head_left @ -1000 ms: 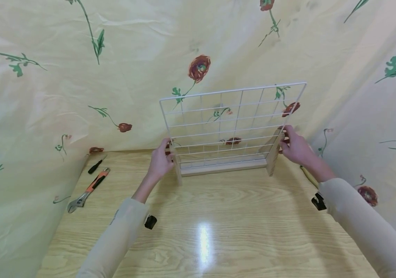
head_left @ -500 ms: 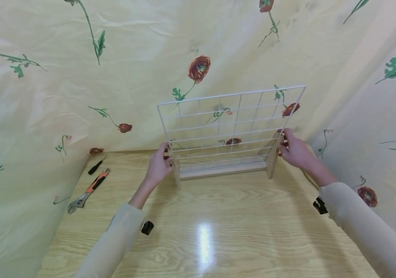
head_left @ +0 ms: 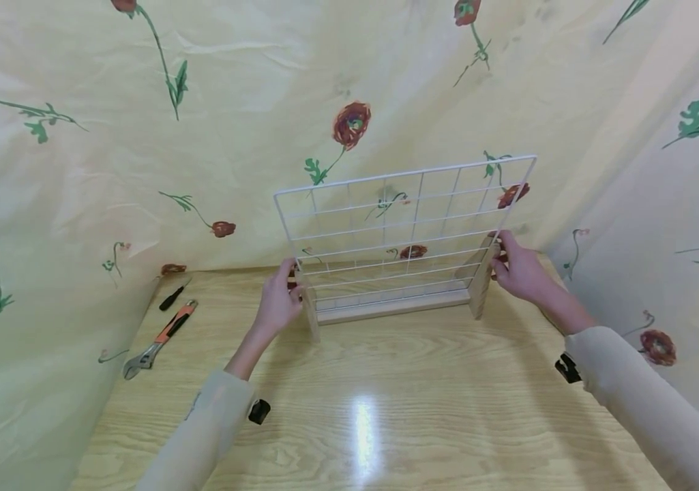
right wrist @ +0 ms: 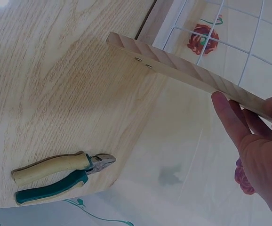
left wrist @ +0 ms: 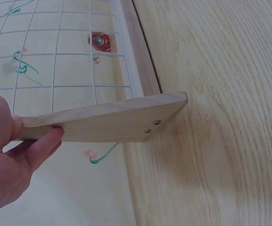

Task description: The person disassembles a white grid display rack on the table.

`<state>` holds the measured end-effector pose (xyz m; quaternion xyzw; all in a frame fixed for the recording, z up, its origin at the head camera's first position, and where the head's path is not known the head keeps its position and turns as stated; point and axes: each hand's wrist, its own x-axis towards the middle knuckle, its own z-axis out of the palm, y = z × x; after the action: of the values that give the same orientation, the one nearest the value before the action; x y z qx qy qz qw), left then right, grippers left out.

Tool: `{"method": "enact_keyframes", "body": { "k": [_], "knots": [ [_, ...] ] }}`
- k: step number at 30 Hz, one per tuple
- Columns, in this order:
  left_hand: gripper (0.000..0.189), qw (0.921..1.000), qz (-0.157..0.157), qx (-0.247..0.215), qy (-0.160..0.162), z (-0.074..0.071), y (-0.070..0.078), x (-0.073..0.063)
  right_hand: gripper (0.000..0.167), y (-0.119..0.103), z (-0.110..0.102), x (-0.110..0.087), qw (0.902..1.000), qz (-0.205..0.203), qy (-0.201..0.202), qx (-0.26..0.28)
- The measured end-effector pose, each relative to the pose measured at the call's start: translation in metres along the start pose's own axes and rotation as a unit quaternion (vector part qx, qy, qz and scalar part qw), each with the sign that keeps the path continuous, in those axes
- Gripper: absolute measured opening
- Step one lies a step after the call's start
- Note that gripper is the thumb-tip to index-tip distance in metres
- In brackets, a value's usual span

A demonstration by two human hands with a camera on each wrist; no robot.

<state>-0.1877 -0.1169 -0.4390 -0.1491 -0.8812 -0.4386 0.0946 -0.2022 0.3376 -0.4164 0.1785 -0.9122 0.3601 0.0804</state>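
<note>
A white wire grid (head_left: 418,208) stands in a wooden frame at the back of the table, leaning slightly. Its wooden bottom rail (head_left: 392,309) joins two side boards. My left hand (head_left: 278,300) grips the upper part of the left board (left wrist: 98,123), thumb on one side and fingers on the other. On the opposite end, my right hand (head_left: 521,269) holds the top of the right board (right wrist: 173,66) between thumb and fingers. Two screw heads (left wrist: 156,123) show low on the left board, and two more screws (right wrist: 138,59) on the right one.
An adjustable wrench (head_left: 168,331) with orange-black handle and a black-handled screwdriver (head_left: 171,298) lie at the table's left. Diagonal cutters (right wrist: 56,167) lie near the right edge. Flowered cloth (head_left: 251,136) hangs behind and at both sides of the wooden table (head_left: 423,389).
The framed grid has come slightly toward me, its left end more than its right, with both hands holding on. The head view has also shifted a little.
</note>
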Motion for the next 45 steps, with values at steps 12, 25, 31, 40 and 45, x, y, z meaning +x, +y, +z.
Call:
{"method": "enact_keyframes", "body": {
  "k": [12, 25, 31, 40, 45],
  "knots": [
    [0.049, 0.9998, 0.013, 0.012, 0.012, -0.001, -0.002, -0.009, 0.045, -0.002, -0.001, -0.005, 0.9999, -0.002, -0.016, 0.004],
    [0.052, 0.9997, 0.017, -0.004, 0.019, -0.002, -0.001, -0.018, 0.045, -0.004, -0.003, -0.004, 0.9998, -0.007, -0.017, 0.011],
    [0.054, 0.9994, 0.026, 0.006, 0.022, -0.002, 0.000, -0.020, 0.044, -0.005, -0.003, -0.006, 0.9997, -0.014, -0.017, 0.006],
    [0.053, 0.9991, 0.034, 0.006, 0.024, -0.004, 0.000, -0.024, 0.043, -0.008, -0.002, -0.009, 0.9996, -0.024, -0.012, 0.007],
    [0.052, 0.9994, 0.024, 0.004, 0.025, -0.006, -0.001, -0.028, 0.042, -0.011, 0.002, -0.008, 0.9995, -0.023, -0.013, 0.015]
  ]
}}
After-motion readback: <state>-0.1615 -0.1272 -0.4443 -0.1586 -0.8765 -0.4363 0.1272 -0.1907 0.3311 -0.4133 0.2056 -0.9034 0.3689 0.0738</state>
